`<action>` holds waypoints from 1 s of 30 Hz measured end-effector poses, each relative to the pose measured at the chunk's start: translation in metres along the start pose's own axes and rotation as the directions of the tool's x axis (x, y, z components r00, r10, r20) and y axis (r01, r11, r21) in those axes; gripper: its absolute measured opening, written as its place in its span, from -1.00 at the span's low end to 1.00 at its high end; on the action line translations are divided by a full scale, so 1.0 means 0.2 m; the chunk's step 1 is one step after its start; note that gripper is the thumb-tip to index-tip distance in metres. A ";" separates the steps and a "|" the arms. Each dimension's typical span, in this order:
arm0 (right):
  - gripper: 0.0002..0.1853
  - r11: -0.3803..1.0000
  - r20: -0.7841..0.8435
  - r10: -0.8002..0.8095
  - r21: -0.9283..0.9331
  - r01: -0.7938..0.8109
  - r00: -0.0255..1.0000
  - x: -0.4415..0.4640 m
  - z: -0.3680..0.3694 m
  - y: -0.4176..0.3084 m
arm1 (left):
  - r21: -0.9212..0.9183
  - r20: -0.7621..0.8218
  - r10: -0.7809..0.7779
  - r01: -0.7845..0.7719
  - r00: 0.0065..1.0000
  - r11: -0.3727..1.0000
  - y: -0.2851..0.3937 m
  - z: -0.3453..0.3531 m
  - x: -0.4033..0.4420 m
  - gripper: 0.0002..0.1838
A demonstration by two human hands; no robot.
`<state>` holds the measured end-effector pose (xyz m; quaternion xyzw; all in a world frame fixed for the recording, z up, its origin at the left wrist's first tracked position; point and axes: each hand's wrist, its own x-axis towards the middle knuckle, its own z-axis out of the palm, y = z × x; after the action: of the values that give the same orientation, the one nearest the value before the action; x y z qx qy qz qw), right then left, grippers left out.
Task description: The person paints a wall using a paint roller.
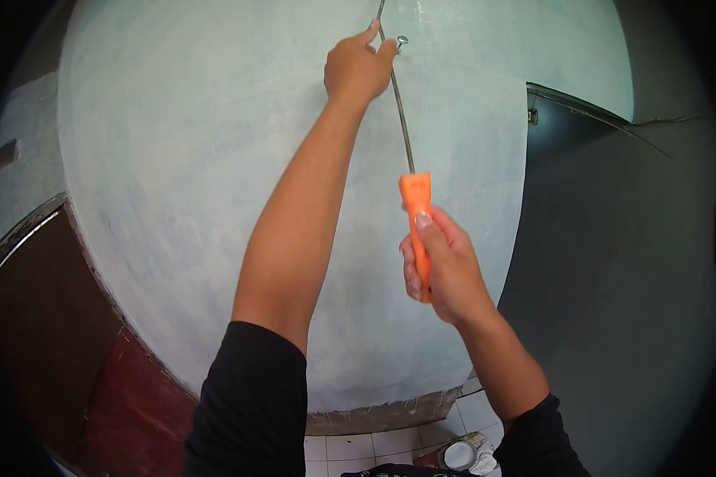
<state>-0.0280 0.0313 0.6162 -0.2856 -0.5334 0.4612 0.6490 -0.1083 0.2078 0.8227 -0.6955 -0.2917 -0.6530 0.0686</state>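
Observation:
My right hand (447, 266) is closed around the orange handle of a paint roller (416, 191), thumb lying along its front. A thin metal rod runs up from the handle and leaves the top of the view, so the roller's head is not seen. Higher up, my left hand (359, 70) pinches that rod between thumb and fingers. Close to the left thumb, a screw or hook with a shiny round head (402, 40) sticks out of the wall. Behind both hands stands a pale wall (175, 159) with streaky white and light green paint.
A doorway with a dark red lower panel (143, 413) is at the left. To the right lies a dark grey opening or wall (612, 278) with a wire (668, 121) near its top. Below, a paint can (459, 455) stands on white floor tiles (350, 447).

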 end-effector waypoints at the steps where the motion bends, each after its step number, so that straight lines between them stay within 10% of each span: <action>1: -0.68 1.000 -0.009 -0.028 -0.008 0.028 1.000 0.02 0.00 -0.04 | 0.012 0.031 -0.028 0.027 0.999 1.000 0.03 -0.01 0.03 -0.44; 17: -0.59 0.989 -0.072 0.030 -0.145 -0.041 0.997 -0.36 -0.14 0.51 | -0.170 0.046 -0.029 0.036 0.999 0.985 -0.14 0.07 -0.70 -0.46; 30: -0.58 0.991 -0.069 -0.070 -0.120 0.061 0.995 -0.09 -0.15 -0.18 | -0.058 0.115 -0.079 0.086 0.990 0.995 0.16 0.05 0.00 -0.30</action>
<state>0.0108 0.0040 0.6327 -0.3221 -0.5449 0.3967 0.6648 -0.0839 0.1851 0.8299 -0.7205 -0.3030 -0.6238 0.0033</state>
